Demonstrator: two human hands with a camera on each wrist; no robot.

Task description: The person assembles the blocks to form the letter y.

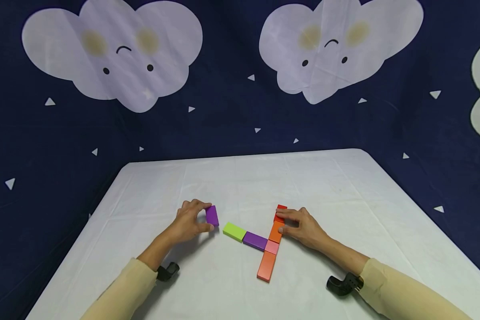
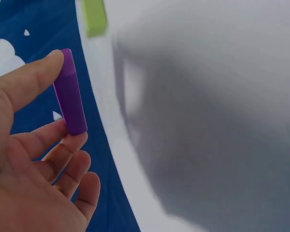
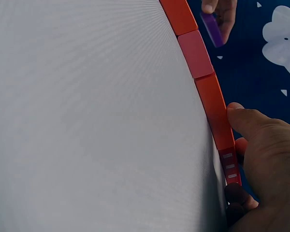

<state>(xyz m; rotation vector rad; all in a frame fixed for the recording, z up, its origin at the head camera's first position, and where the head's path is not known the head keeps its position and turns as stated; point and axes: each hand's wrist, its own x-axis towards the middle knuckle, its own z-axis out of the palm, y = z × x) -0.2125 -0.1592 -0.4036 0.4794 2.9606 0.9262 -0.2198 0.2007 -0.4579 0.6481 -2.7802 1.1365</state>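
In the head view my left hand (image 1: 189, 222) pinches a purple block (image 1: 212, 215) between thumb and fingertips, standing on end left of the row. The left wrist view shows this purple block (image 2: 71, 99) at the fingertips. My right hand (image 1: 306, 229) is at the far end of a line of blocks. Its fingers curl round the red block (image 1: 278, 218), and its thumb touches the side of the orange block (image 1: 275, 232). Nearer me follow a small pink block (image 1: 271, 247) and a light orange block (image 1: 266, 266). From the pink one, a purple block (image 1: 255, 241) and a green block (image 1: 234, 231) extend left.
A white-covered table (image 1: 324, 186) carries everything. Behind and around it hangs a dark blue cloth (image 1: 224, 129) with white clouds and small triangles. Black wrist devices sit by the left cuff (image 1: 168, 271) and the right cuff (image 1: 370, 284).
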